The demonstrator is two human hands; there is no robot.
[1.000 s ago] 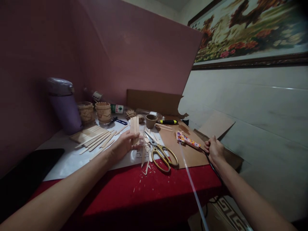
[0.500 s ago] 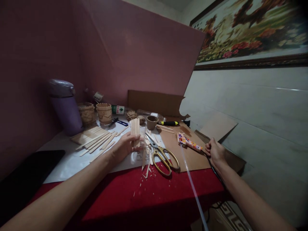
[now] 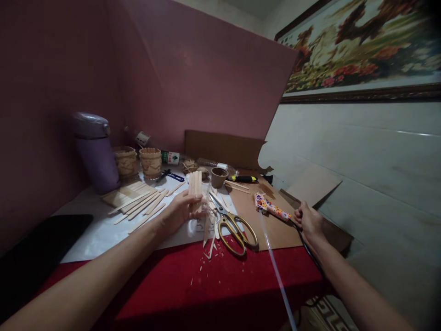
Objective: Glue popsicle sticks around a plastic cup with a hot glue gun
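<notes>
1. One dark slab (image 3: 48, 248) lies at the far left, toward 8 o'clock from the left hand.
2. Purple bottle (image 3: 98, 161) stands at 10 o'clock from that hand; two patterned cups (image 3: 150, 164) are just right of it, between 10 and 11.
3. Loose sticks (image 3: 144, 203) fan out over a white sheet (image 3: 91, 241) toward 9 o'clock, beside a panel (image 3: 119, 195) of sticks.
4. Left hand (image 3: 181, 209) grips a short row of upright sticks (image 3: 195, 185) near the middle of the view, thumb across their front.
5. Brown pot (image 3: 219, 178) sits toward 2 o'clock from the left hand.
6. Scissors (image 3: 225, 215) lie toward 4 o'clock from it, blades pointing to 11, gold handles reaching over red cloth (image 3: 179, 280).
7. Flower-patterned glue gun (image 3: 272, 208) rests on cardboard (image 3: 280, 236), between 9 and 10 o'clock from the right hand; its clear glue stick (image 3: 277, 269) points between 5 and 6.
8. Right hand (image 3: 309, 221) has its fingers curled closed beside the gun's end, where a black cord (image 3: 303, 240) passes; whether they hold the cord, I cannot tell.
</notes>
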